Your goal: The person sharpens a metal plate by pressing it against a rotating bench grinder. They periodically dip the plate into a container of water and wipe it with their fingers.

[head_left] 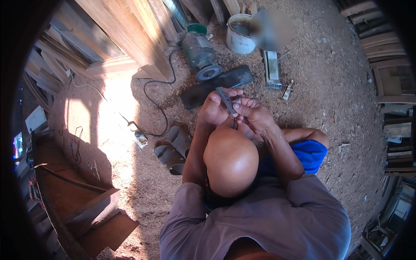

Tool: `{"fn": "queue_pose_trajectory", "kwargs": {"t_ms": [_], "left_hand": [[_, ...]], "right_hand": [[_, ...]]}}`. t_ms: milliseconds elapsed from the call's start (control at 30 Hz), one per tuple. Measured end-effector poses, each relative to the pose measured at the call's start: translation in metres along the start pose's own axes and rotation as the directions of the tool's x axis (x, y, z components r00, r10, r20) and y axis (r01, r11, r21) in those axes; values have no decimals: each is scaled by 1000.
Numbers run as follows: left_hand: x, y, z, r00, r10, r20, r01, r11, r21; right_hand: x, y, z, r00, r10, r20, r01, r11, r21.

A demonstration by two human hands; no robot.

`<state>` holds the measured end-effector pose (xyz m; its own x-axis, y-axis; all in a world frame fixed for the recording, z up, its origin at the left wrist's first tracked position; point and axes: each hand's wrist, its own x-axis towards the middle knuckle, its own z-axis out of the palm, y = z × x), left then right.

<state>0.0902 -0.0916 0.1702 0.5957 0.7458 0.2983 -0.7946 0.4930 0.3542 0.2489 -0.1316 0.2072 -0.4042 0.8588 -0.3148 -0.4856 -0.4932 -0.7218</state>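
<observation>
In front of my raised knee, both hands hold a short, flat grey metal blade (225,101) tilted across my fingers. My left hand (211,109) is closed around its left side, with the thumb up near the top end. The fingertips of my right hand (255,113) pinch its lower right edge. Just beyond my hands lies a dark, thick board (236,81). A green electric grinder (198,48) with a round grey disc (209,73) stands at the board's far side.
A white bucket (239,43) holds murky liquid, partly behind a blurred patch. Right of the board lies a sharpening stone in a tray (272,69). A black cord (149,97) curves over the sawdust floor. Shoes (170,157) sit left of my knee. Timber frames (125,34) lean at far left.
</observation>
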Motion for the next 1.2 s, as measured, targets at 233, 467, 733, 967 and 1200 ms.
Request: {"fn": "queue_pose_trajectory", "kwargs": {"t_ms": [233, 467, 733, 967, 1200], "left_hand": [[-6, -2, -15, 987, 129, -99, -113, 981, 156], [-6, -1, -14, 989, 130, -69, -118, 980, 160], [-2, 5, 5, 975, 139, -172, -90, 959, 267], [-6, 9, 4, 900, 318, -299, -43, 746, 665], [-3, 10, 15, 874, 279, -398, -57, 872, 486]], "right_hand": [[-2, 2, -3, 999, 22, 27, -21, 999, -39], [-1, 3, -5, 998, 38, 51, -38, 999, 5], [-1, 7, -3, 988, -142, -61, 126, 968, -216], [-8, -5, -1, 947, -307, -90, 217, 823, -525], [-6, -4, -9, 957, -285, -58, 208, 811, -547]]}}
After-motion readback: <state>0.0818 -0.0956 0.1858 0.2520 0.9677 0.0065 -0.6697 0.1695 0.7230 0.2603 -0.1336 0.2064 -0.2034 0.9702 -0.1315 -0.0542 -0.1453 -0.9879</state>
